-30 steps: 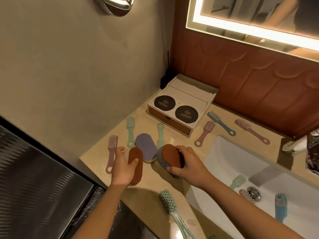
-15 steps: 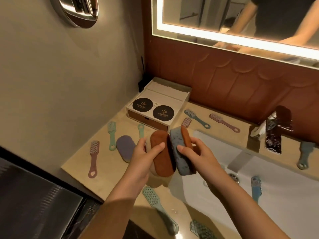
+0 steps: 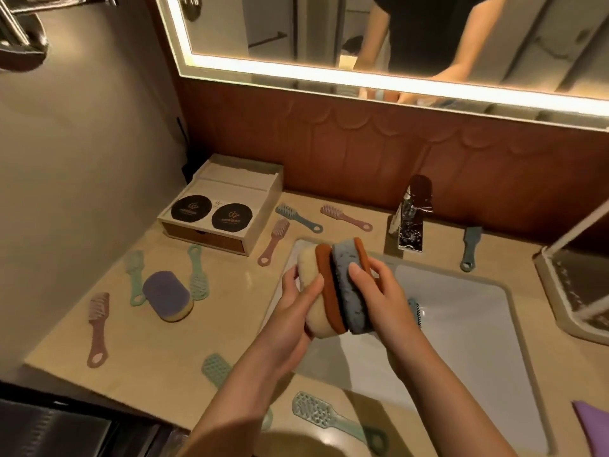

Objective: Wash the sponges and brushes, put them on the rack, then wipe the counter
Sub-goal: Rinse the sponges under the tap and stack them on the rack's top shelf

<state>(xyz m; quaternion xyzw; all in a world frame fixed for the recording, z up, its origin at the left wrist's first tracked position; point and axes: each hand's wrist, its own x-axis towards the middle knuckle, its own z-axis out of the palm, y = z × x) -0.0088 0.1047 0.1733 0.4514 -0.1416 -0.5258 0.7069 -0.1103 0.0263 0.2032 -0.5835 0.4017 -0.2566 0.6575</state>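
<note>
Over the left edge of the white sink [image 3: 478, 341], my left hand [image 3: 293, 301] holds a cream sponge with a brown scouring face [image 3: 321, 291]. My right hand [image 3: 382, 291] presses a grey-blue sponge with a brown face [image 3: 349, 285] against it, so the two stand side by side on edge. A purple sponge with a yellow base [image 3: 168, 296] lies on the beige counter [image 3: 230, 324] at the left. Several small pink and green brushes lie scattered on the counter, such as a pink one [image 3: 97, 328] and a green one [image 3: 329, 415]. A blue brush [image 3: 416, 313] lies in the sink.
A white box with two black round lids [image 3: 214, 209] stands at the back left. The faucet [image 3: 412, 216] rises behind the sink. A wire rack on a tray [image 3: 580, 291] sits at the right, with a purple cloth [image 3: 593, 427] at the lower right. A lit mirror hangs above.
Both hands lifted the two sponges off the counter, brought them together and carried them right over the sink's edge. The view has swung right, bringing the rack into sight.
</note>
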